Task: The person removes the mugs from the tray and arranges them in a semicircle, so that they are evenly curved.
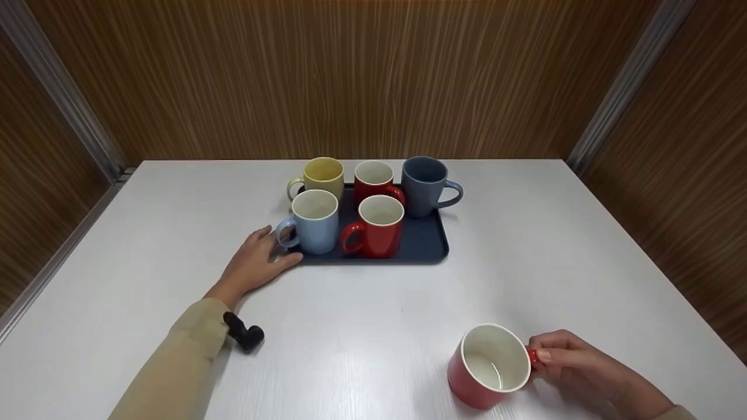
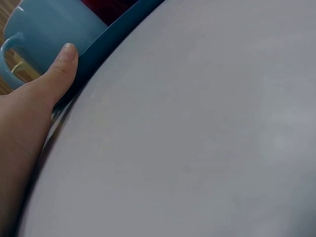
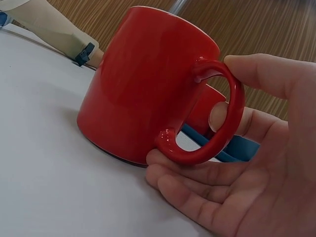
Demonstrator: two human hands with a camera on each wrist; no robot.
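Head view: red mug [image 1: 489,366] stands lower right on the white table [image 1: 525,233], right hand [image 1: 575,361] pinching its handle; left hand [image 1: 254,263], fingers relaxed, rests against the dark tray [image 1: 429,242] at frame centre. Left wrist view: thumb [image 2: 61,69] touches tray edge [image 2: 98,47] beside the light blue mug [image 2: 54,24], upper left. Right wrist view: fingers [image 3: 197,182] curl round the handle [image 3: 217,118]; glazed ceramic, likely rigid, slippery, breakable; the handle is the best hold.

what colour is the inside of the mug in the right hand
White inside, red outside. The head view shows the mug, held by the right hand, best.
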